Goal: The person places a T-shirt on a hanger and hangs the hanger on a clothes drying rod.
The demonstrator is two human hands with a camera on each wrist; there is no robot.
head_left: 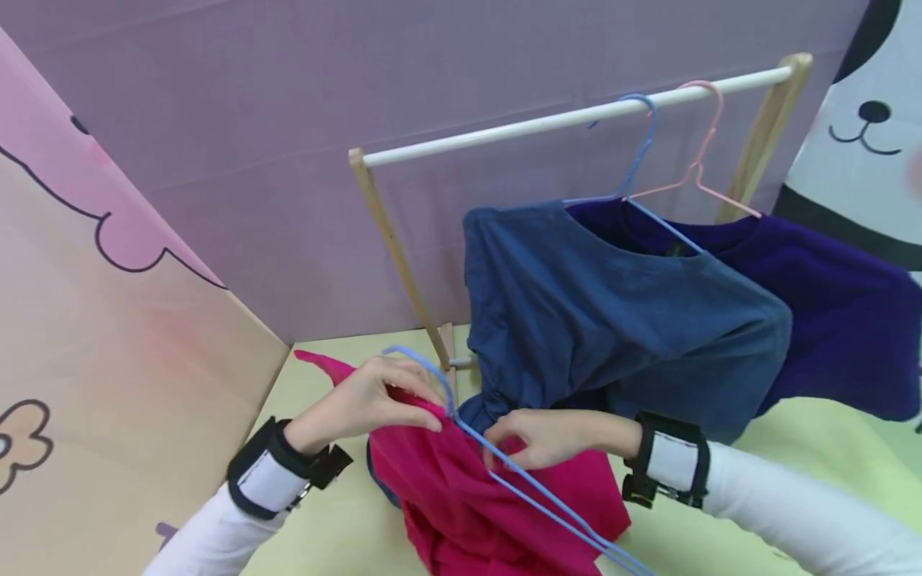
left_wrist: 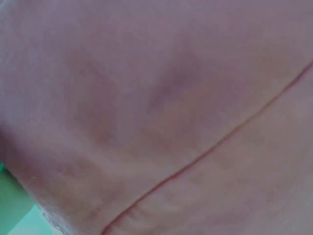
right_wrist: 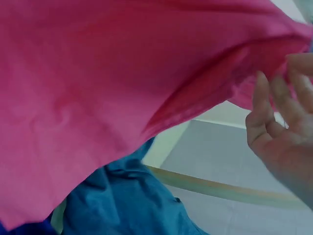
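Observation:
A bright pink shirt (head_left: 461,496) hangs loosely in front of me, its cloth spreading across much of the right wrist view. My left hand (head_left: 385,400) pinches its upper edge between thumb and fingers, beside the neck of a blue hanger (head_left: 555,500). The hook points up and left; the long arms slant down to the right, across the shirt's front. My right hand (head_left: 533,436) has curled fingers on the pink cloth by the hanger, partly behind its wire. In the right wrist view, those fingers (right_wrist: 261,93) meet the cloth edge. A blurred close surface fills the left wrist view.
A rack with a white rail (head_left: 490,137) and wooden posts stands behind. On it hang a grey-blue shirt (head_left: 612,304) on a blue hanger and a dark purple shirt (head_left: 843,312) on a pink hanger. Dark blue cloth (head_left: 382,472) shows beneath the pink shirt. A printed wall (head_left: 130,344) is at left.

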